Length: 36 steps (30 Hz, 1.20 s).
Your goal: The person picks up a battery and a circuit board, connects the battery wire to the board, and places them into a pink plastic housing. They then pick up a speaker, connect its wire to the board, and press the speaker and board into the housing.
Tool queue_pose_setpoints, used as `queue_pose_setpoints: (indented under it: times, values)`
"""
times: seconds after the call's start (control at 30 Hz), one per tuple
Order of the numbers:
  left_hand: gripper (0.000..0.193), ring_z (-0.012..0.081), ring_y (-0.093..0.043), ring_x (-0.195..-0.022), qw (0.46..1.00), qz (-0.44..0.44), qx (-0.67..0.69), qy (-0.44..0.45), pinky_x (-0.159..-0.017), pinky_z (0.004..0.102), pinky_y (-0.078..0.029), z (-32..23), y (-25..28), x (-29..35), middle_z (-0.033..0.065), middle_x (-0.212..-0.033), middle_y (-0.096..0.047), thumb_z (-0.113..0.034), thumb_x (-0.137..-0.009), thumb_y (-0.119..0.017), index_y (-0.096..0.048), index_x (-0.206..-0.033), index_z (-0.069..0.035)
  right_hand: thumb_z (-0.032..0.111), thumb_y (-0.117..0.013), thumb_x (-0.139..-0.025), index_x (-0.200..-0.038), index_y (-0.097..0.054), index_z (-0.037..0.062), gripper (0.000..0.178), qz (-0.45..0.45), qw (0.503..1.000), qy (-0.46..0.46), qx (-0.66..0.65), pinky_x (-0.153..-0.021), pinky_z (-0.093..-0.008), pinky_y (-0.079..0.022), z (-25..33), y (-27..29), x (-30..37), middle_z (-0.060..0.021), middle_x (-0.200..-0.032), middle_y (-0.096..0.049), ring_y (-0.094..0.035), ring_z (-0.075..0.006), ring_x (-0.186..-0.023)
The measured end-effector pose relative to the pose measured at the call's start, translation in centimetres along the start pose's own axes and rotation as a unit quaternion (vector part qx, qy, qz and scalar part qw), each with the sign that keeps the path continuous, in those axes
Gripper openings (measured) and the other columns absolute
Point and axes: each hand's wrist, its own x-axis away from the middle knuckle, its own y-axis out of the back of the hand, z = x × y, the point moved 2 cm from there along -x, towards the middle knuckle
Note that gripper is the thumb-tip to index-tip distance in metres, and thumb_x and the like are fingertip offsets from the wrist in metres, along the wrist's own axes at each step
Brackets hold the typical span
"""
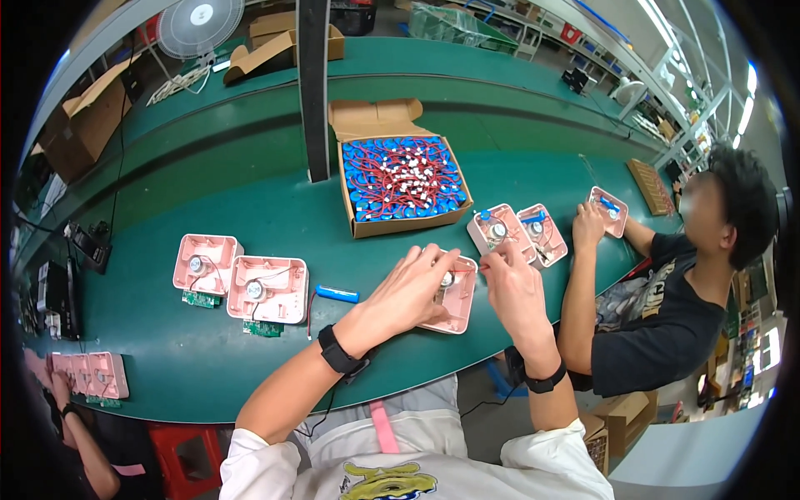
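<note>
Mid-assembly, frame centre: left hand (414,287) held the pink square plastic housing (454,302) steady, right hand (510,283) pinched something small above it; next prob. needs fine seating.

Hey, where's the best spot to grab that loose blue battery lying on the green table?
Pinch the blue battery across its middle, coming straight down from above. It lies flat on its side, clear of the pink housing beside it; its red wire trails from the left end, so avoid that end.
</note>
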Motion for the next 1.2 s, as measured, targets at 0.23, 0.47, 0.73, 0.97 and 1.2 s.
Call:
queue_pose_setpoints:
  times: [0.23,0.47,0.73,0.97,1.2]
  values:
    - [0.072,0.0366,-0.066,-0.109,0.995,-0.087,0.028,0.027,-0.094,0.045,-0.055,0.6,-1.6,1.4,0.0169,-0.124,-0.064,-0.013,-0.074,-0.092,-0.056,-0.136,-0.005,-0.005,-0.074,-0.087,-0.099,-0.07,0.0013,0.013,-0.131,0.977,0.137,-0.095,-0.068,-0.0372,-0.06,1.5,-0.7,-2.8,-0.0098,-0.106,-0.067,-0.071,-0.0282,-0.076]
    - [0.055,0.0416,-0.062,-0.119,0.98,-0.019,0.147,0.134,-0.1,0.0502,-0.052,-1.2,-0.3,2.5,0.0187,-0.125,-0.063,-0.011,-0.081,-0.087,-0.057,-0.125,0.002,-0.012,-0.078,-0.082,-0.097,-0.068,-0.0021,0.02,-0.073,0.944,0.135,-0.292,-0.069,-0.0281,-0.061,0.8,-2.1,-4.0,-0.0104,-0.11,-0.069,-0.072,-0.0167,-0.084]
    - [0.051,0.0401,-0.057,-0.127,0.994,-0.109,0.022,-0.004,-0.105,0.047,-0.052,-0.2,-3.1,5.6,0.022,-0.132,-0.059,-0.007,-0.083,-0.083,-0.061,-0.126,0.006,-0.011,-0.079,-0.082,-0.096,-0.067,-0.0024,0.021,-0.017,0.931,0.135,-0.338,-0.07,-0.0291,-0.062,1.7,-1.9,-4.2,-0.0113,-0.106,-0.069,-0.073,-0.0186,-0.086]
    - [0.045,0.0416,-0.059,-0.125,0.987,-0.156,0.048,-0.001,-0.107,0.047,-0.052,-0.3,-3.0,4.3,0.0213,-0.134,-0.058,-0.004,-0.085,-0.079,-0.063,-0.127,0.003,-0.011,-0.075,-0.085,-0.102,-0.068,-0.0019,0.02,0.004,0.963,0.132,-0.236,-0.073,-0.0341,-0.06,1.3,-3.0,-4.0,-0.0133,-0.109,-0.071,-0.073,-0.0274,-0.09]
    - [0.032,0.0401,-0.059,-0.114,0.958,-0.234,-0.159,0.053,-0.097,0.0494,-0.052,-1.1,5.1,13.6,0.0219,-0.123,-0.062,-0.002,-0.088,-0.073,-0.065,-0.118,0.007,-0.017,-0.061,-0.088,-0.112,-0.069,-0.0024,0.029,-0.156,0.979,0.131,-0.027,-0.088,-0.041,-0.059,4.4,2.4,-1.2,-0.0163,-0.116,-0.072,-0.073,-0.0359,-0.1]
